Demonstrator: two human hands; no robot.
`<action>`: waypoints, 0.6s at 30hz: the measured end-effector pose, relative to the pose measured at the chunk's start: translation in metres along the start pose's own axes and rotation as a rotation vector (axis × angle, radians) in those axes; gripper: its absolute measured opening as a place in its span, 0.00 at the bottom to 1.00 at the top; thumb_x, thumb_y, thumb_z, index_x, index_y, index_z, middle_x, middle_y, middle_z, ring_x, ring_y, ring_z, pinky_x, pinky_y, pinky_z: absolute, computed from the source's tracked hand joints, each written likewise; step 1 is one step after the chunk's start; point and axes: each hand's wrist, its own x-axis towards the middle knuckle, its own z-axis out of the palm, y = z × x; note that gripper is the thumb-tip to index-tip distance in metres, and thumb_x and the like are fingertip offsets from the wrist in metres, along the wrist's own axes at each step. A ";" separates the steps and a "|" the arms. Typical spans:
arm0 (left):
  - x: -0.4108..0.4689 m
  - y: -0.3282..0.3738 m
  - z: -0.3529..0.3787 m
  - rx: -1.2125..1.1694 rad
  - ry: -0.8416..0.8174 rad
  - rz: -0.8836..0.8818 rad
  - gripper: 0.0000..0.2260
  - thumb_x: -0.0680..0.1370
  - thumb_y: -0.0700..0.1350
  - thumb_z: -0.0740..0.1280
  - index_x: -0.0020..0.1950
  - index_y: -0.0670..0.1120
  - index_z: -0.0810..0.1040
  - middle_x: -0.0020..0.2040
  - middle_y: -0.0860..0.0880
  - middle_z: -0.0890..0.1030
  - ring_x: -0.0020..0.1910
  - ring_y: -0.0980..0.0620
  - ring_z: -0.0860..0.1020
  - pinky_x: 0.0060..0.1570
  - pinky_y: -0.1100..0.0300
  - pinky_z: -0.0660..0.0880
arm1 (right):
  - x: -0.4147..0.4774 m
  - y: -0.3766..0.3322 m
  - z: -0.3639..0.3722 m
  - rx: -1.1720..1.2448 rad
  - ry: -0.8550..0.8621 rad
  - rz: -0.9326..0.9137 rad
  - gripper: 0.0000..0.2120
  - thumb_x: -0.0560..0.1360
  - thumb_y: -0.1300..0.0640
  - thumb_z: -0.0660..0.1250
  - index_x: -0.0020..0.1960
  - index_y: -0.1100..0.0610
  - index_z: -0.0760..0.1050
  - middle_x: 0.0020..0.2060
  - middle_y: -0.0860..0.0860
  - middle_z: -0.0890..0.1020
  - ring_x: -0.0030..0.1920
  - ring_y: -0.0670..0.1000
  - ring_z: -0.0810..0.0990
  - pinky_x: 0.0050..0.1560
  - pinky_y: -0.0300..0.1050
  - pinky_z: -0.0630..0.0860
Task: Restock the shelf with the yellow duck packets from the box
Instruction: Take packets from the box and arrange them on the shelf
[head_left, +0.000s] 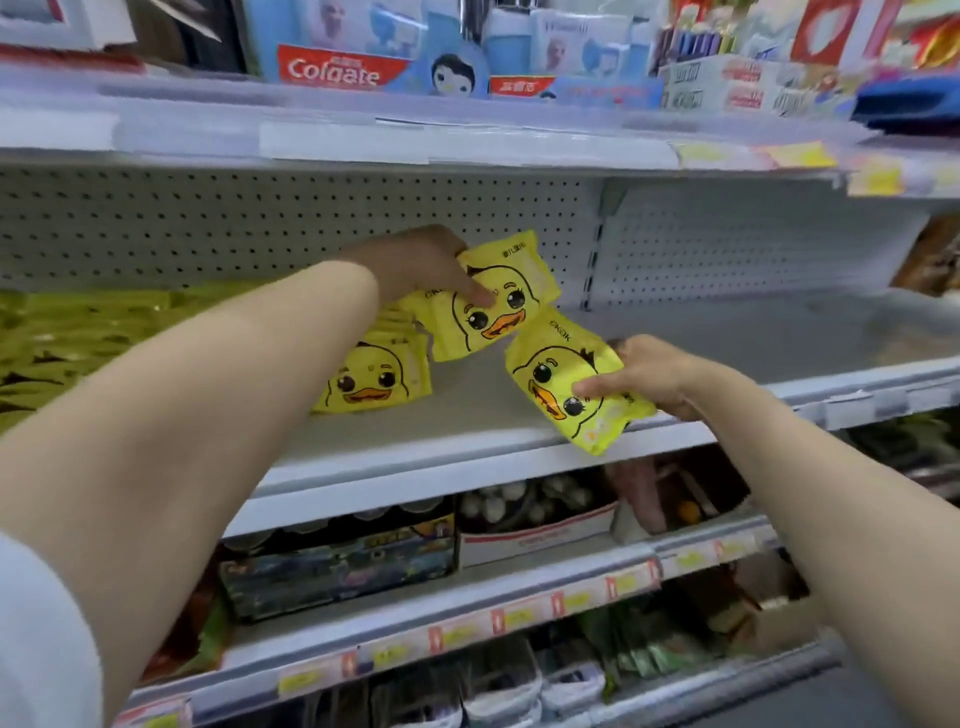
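Duck packets (374, 382) stacked left, two in hand

Left hand (415, 260) pinches the upper packet (498, 325) beside that stack; right hand (654, 374) grips the lower packet (556, 374) at the near edge of the shelf (467, 449). Likely light, soft, slippery: pinch edges.

single head-worn wide-angle view, facing forward and slightly down, close to white shelf (467, 415), arms reaching in

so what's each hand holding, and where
Left hand: one yellow plastic duck packet, by its upper-left corner. Right hand: a second packet, by its right edge.
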 end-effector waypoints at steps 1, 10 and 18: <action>0.017 0.001 -0.002 0.038 0.015 0.010 0.24 0.64 0.54 0.81 0.56 0.46 0.81 0.48 0.48 0.85 0.47 0.46 0.84 0.52 0.44 0.80 | 0.011 0.001 -0.010 -0.013 0.033 0.006 0.22 0.64 0.57 0.82 0.56 0.60 0.81 0.46 0.54 0.87 0.47 0.55 0.86 0.54 0.51 0.81; 0.141 -0.027 -0.021 0.345 0.024 0.060 0.25 0.63 0.52 0.81 0.55 0.43 0.82 0.51 0.45 0.84 0.48 0.44 0.82 0.52 0.47 0.80 | 0.088 0.011 -0.057 -0.071 0.107 -0.030 0.17 0.66 0.58 0.79 0.54 0.53 0.83 0.47 0.51 0.87 0.48 0.56 0.86 0.56 0.57 0.81; 0.209 -0.067 0.003 0.518 -0.042 -0.025 0.32 0.65 0.55 0.80 0.64 0.42 0.76 0.60 0.46 0.78 0.57 0.45 0.77 0.55 0.54 0.76 | 0.142 0.025 -0.081 -0.180 0.012 -0.027 0.16 0.66 0.58 0.80 0.53 0.55 0.84 0.44 0.51 0.87 0.45 0.54 0.87 0.52 0.54 0.82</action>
